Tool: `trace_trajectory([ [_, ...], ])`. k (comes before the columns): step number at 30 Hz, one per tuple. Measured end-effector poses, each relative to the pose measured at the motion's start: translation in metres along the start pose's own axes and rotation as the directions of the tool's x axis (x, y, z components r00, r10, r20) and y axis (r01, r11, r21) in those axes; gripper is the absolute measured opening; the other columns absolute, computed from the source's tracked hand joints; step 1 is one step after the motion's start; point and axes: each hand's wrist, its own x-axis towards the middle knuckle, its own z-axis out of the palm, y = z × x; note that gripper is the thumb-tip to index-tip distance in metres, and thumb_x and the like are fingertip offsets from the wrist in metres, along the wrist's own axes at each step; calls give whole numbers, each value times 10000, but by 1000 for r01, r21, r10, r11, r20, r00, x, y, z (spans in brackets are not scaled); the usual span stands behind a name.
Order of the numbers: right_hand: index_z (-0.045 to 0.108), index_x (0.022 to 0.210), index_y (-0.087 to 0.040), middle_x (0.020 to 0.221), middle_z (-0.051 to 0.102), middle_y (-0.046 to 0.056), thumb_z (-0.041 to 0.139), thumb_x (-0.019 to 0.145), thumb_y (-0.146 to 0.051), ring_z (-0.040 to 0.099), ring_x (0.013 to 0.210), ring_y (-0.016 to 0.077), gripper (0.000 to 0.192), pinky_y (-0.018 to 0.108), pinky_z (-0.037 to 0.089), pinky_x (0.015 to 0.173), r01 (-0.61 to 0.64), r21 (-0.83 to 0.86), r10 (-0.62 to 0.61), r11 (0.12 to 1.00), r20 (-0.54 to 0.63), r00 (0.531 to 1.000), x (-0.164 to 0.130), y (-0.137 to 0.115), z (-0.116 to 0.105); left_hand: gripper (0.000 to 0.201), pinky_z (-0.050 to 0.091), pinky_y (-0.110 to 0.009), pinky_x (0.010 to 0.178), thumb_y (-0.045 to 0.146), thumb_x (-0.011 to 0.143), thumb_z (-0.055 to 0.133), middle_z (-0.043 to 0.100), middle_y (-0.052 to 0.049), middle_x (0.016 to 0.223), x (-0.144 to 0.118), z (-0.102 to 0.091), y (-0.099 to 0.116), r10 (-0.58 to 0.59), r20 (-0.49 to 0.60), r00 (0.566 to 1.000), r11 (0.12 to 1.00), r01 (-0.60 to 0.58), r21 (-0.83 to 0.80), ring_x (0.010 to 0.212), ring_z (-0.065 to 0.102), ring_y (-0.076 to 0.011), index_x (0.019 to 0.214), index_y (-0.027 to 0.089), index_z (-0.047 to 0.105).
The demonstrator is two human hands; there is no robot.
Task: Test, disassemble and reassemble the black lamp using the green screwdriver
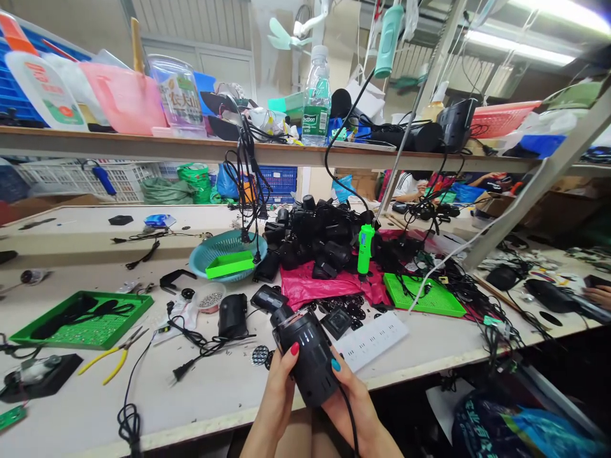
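Note:
Both hands hold a black cylindrical plastic housing [305,356] above the front edge of the bench. My left hand [279,385] is closed around its left side, the thumb lying on top. Closed on the lower right side is my right hand [351,394], with a black cable running down over it. The undersides of both hands are hidden. Just beyond the housing lie a square black part [337,323] and a white power strip [372,340]. Another black housing [233,315] stands to the left, with a corded plug [181,372] near it.
A green electric screwdriver [365,249] hangs over a pink sheet [310,284], before a heap of black housings [315,229]. Yellow-handled pliers [117,356] and a green tray [86,320] lie left. A loaded shelf [267,151] crosses above. A co-worker's hand [599,296] is far right.

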Motion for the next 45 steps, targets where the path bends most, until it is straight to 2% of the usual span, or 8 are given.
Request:
trace_trajectory([
  [9, 601, 1351, -301, 1273, 685, 81, 792, 701, -499, 490, 1362, 344, 706, 521, 404, 1118, 17, -52, -17, 999, -2, 1000, -1, 3, -2, 642, 521, -476, 1001, 475, 624, 845, 777, -141, 1033, 3, 4, 4, -21, -27, 999, 1000, 22, 15, 1096, 684, -391, 1160, 142, 728],
  [13, 606, 1335, -287, 1275, 683, 86, 791, 711, -478, 511, 1344, 336, 678, 519, 404, 1114, 14, -52, -14, 999, -7, 1000, -2, 3, -2, 625, 522, -458, 1005, 482, 636, 836, 775, -129, 1058, 5, 0, 2, -48, -39, 998, 998, 49, 27, 1125, 673, -379, 1157, 154, 725],
  [19, 569, 1355, -271, 1278, 678, 81, 834, 675, -429, 561, 1292, 322, 747, 505, 383, 1124, -36, 21, 38, 999, -59, 998, -5, 1, 1, 625, 515, -449, 1020, 479, 615, 844, 771, -120, 1080, 7, -2, 1, -71, -31, 997, 997, 71, 15, 1129, 673, -366, 1135, 154, 722],
  [22, 588, 1328, -294, 1296, 668, 51, 846, 674, -402, 534, 1320, 295, 712, 465, 359, 1146, -44, -38, 41, 998, -86, 995, -8, -4, 5, 623, 532, -448, 989, 494, 642, 828, 771, -131, 1076, 7, -2, 3, -97, -20, 995, 995, 97, 10, 1076, 697, -356, 1144, 142, 716],
  [28, 596, 1322, -327, 1326, 645, 42, 833, 705, -397, 501, 1342, 282, 664, 448, 339, 1153, -7, -150, 1, 989, -41, 999, -13, -14, 8, 621, 545, -398, 973, 471, 665, 838, 765, -121, 1119, 8, -2, 1, -88, -2, 996, 995, 88, -35, 1103, 692, -328, 1180, 153, 702],
  [33, 602, 1308, -331, 1326, 644, 51, 850, 683, -395, 526, 1309, 291, 675, 463, 345, 1145, -29, -187, 11, 982, -98, 995, -15, -13, 5, 583, 555, -419, 956, 610, 753, 740, 791, -139, 967, 8, 0, 3, -215, 102, 971, 966, 227, -124, 993, 731, -329, 1056, 113, 757],
  [36, 599, 1312, -315, 1336, 638, 62, 862, 670, -397, 517, 1315, 296, 699, 478, 327, 1155, -36, -176, 13, 984, -128, 992, -16, -11, 2, 594, 547, -434, 971, 647, 794, 683, 792, -143, 951, 8, 4, 6, -239, 137, 961, 953, 260, -156, 996, 731, -335, 1030, 109, 772],
  [45, 598, 1311, -314, 1321, 647, 63, 851, 688, -391, 528, 1307, 292, 677, 464, 319, 1159, -10, -169, -7, 986, -100, 995, -13, -10, 5, 596, 550, -433, 970, 632, 819, 661, 793, -146, 949, 10, 3, 6, -256, 103, 961, 951, 270, -148, 1008, 728, -340, 1065, 100, 766],
])
